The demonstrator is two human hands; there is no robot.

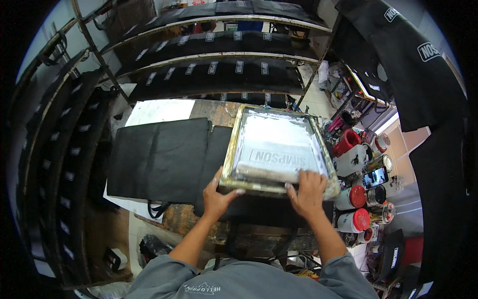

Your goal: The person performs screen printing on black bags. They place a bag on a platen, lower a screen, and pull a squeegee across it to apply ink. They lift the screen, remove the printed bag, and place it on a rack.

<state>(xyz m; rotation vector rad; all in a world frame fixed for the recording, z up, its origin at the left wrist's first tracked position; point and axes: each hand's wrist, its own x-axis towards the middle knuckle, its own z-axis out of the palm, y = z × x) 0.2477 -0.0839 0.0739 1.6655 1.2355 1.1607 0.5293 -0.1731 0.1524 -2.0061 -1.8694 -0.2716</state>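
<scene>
Screen frame (279, 149) lies centre-right of the picture on black fabric (159, 157), long axis running away from the person. Both hands grip its near edge: left hand (217, 197) at the lower-left corner, right hand (307, 192) fingers spread over the lower-right rim.

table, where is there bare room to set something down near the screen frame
The flat black fabric left of the screen frame carries nothing on top, and a pale strip of table shows beyond it. Right of the frame is crowded: red-lidded jars, cans and a phone. Both hands, left and right, sit on the frame's near edge.
</scene>
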